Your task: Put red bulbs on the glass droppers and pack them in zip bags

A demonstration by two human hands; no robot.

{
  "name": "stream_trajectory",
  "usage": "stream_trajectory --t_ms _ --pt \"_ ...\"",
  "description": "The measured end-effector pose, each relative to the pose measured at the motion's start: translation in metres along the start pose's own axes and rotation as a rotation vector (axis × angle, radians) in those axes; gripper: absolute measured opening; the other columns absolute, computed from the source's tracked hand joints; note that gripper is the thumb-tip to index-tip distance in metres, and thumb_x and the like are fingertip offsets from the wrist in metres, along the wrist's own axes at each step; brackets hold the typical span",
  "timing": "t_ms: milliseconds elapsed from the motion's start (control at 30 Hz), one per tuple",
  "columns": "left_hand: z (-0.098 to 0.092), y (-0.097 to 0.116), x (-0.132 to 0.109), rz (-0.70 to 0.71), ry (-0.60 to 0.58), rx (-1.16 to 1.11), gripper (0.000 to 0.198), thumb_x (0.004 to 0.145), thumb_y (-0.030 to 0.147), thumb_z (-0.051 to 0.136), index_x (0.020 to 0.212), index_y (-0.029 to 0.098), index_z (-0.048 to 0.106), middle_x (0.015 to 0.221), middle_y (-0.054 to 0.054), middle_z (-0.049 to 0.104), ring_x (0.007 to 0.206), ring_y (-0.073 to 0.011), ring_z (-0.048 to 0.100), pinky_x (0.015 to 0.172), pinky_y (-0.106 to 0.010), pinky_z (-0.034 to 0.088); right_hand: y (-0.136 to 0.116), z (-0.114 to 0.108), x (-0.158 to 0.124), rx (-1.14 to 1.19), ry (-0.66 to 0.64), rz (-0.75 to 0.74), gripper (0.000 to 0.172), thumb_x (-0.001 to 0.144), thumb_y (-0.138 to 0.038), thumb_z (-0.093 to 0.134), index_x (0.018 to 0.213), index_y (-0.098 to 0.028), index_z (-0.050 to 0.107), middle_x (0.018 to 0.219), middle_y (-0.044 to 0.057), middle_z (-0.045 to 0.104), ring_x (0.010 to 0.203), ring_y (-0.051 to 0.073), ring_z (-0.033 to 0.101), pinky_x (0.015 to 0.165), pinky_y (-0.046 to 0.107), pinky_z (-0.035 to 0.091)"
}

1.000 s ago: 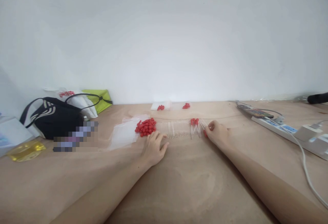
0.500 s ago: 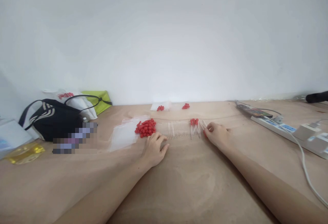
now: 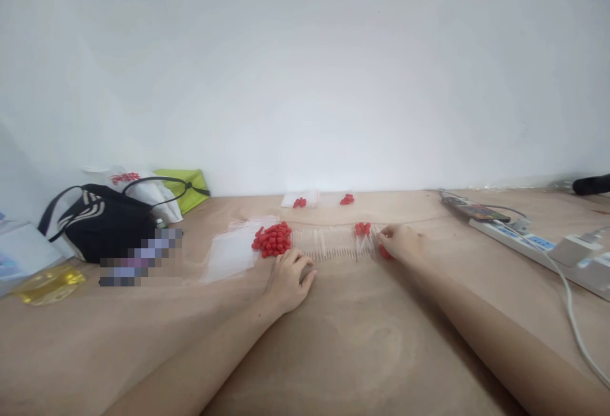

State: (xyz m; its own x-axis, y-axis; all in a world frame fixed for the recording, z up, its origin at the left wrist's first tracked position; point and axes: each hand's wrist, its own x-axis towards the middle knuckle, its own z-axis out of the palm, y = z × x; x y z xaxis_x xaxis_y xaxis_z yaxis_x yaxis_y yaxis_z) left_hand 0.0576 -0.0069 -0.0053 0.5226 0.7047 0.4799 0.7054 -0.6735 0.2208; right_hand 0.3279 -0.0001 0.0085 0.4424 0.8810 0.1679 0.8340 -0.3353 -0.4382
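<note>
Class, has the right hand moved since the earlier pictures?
Yes, the right hand has shifted slightly leftward and forward, judged against the white power strip.

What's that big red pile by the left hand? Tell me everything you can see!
The red pile is a heap of small, smooth, bright red pieces, some rounded, some longer. They may be plastic or rubber. They lie bunched on the table, between the pale sheets and the row of thin sticks. The left hand is at its near edge; touching is unclear.
</note>
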Motion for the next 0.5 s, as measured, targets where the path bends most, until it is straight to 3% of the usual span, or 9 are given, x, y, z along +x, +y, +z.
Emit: stream_trajectory --t_ms 167,500 --pt "0.001 0.000 -0.001 0.005 -0.003 -0.005 0.005 0.076 0.020 0.052 0.079 0.017 0.056 0.082 -0.004 0.052 0.078 -0.0197 0.048 0.072 -0.035 0.037 -0.012 0.006 0.019 -0.059 -0.099 0.048 0.023 0.070 -0.032 0.048 0.058 -0.018 0.063 0.054 0.006 0.061 0.064 0.019 0.060 0.060 0.027 0.039" --pt "0.001 -0.001 -0.001 0.009 -0.006 -0.003 0.006 0.075 0.020 0.053 0.078 0.017 0.057 0.082 -0.004 0.052 0.079 -0.0200 0.048 0.073 -0.035 0.036 -0.028 0.007 0.043 -0.180 -0.219 0.125 0.014 0.061 -0.027 0.059 0.066 -0.015 0.061 0.059 0.008 0.061 0.069 0.024 0.061 0.066 0.035 0.041"
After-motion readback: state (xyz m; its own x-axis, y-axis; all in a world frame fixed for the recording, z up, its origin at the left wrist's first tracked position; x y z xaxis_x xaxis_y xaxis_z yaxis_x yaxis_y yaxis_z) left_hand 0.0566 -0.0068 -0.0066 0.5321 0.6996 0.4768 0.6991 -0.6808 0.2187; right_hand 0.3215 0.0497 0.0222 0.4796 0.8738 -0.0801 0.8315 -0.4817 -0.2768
